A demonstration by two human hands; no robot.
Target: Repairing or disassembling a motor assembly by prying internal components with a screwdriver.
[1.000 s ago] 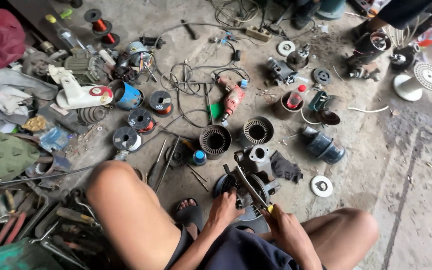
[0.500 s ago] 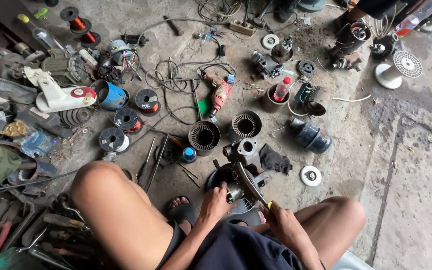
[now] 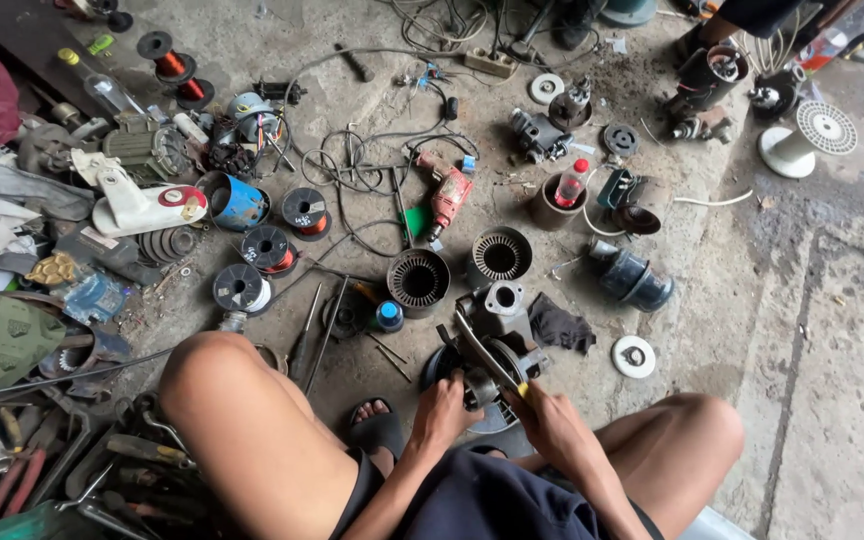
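Motor housing (image 3: pixel 487 355), dark, round, on concrete floor (image 3: pixel 832 330) between bent knees. Left hand (image 3: pixel 445 412) clamped on its near rim; right hand (image 3: pixel 555 428) fisted round yellow-handled screwdriver (image 3: pixel 487 352), blade laid across housing. Red drill (image 3: pixel 449 200) beyond, blue can (image 3: pixel 237 203) far left, red-capped bottle (image 3: pixel 572 183) upright in brown cup. Versus half second ago: hands, blade unchanged; view nearer.

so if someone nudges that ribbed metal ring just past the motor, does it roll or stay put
The ribbed metal ring likely stays put: it lies flat on the concrete floor, open end up. It looks thick-walled, so probably heavy for its size and stiff. Tipped on edge, it might roll.
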